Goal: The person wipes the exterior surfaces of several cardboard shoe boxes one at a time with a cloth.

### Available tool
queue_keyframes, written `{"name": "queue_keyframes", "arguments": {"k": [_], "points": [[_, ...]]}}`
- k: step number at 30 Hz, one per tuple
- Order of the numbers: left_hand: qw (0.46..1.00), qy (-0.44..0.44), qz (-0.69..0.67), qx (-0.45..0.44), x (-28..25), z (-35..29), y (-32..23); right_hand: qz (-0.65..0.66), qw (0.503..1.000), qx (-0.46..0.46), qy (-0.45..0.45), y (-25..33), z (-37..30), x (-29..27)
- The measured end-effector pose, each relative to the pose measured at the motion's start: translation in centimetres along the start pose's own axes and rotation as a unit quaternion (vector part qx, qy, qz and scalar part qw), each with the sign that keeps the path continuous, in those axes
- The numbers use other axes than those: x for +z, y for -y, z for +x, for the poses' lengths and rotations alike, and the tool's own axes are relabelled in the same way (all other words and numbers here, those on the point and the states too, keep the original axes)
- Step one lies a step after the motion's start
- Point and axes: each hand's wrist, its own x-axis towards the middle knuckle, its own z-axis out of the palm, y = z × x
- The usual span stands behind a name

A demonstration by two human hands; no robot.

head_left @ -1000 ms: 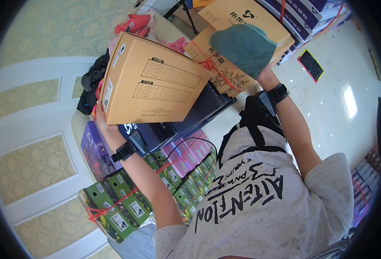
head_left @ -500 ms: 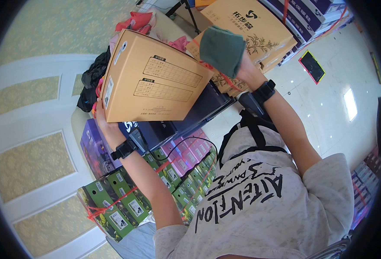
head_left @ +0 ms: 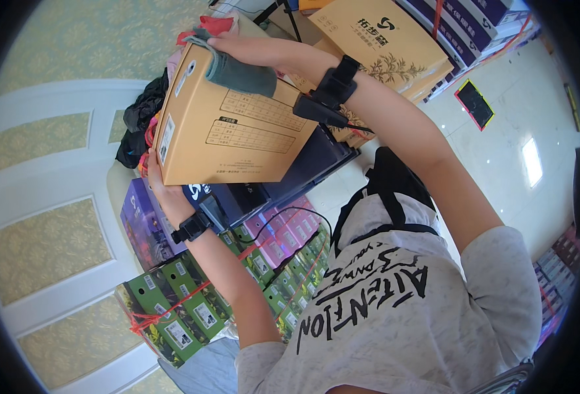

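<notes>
The tan box (head_left: 244,154) lies tilted above the dark blue box (head_left: 240,200), and the left hand (head_left: 162,182) holds it by the lower left corner, with the fingers partly hidden. The right hand (head_left: 244,49) reaches across to the upper edge of the tan box and grips the green cloth (head_left: 247,79); the cloth is under this hand, pressed along the edge and covering the upper part of the printed face. The inside of the tan box does not show, so its content I cannot tell. Below, the green boxes (head_left: 146,299) stand close together, tied with red string (head_left: 146,320), near the pink boxes (head_left: 290,230) and the purple box (head_left: 142,220). The cloth looks soft and dull (its weave is too small to see), while the tan box is smooth, stiff and sharp at its corners
</notes>
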Motion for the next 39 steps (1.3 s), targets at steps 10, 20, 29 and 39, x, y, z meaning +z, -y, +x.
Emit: {"name": "queue_keyframes", "arguments": {"k": [10,20,29,39], "points": [[1.0,-0.028,0.011,0.006,1.0,-1.0,-0.2,-0.06,0.989,-0.075,-0.115,-2.4,3.6,1.0],[1.0,-0.015,0.007,0.007,0.0,-0.5,0.0,0.233,0.972,0.018,0.03,-3.5,1.6,-0.1],[0.999,-0.013,-0.026,0.023,0.5,-1.2,0.5,0.231,0.968,0.1,0.002,-6.5,-0.3,-0.9],[1.0,0.003,-0.022,0.015,-0.3,-0.9,0.4,0.155,0.967,0.196,-0.042,-14.6,-0.1,-2.6]]}}
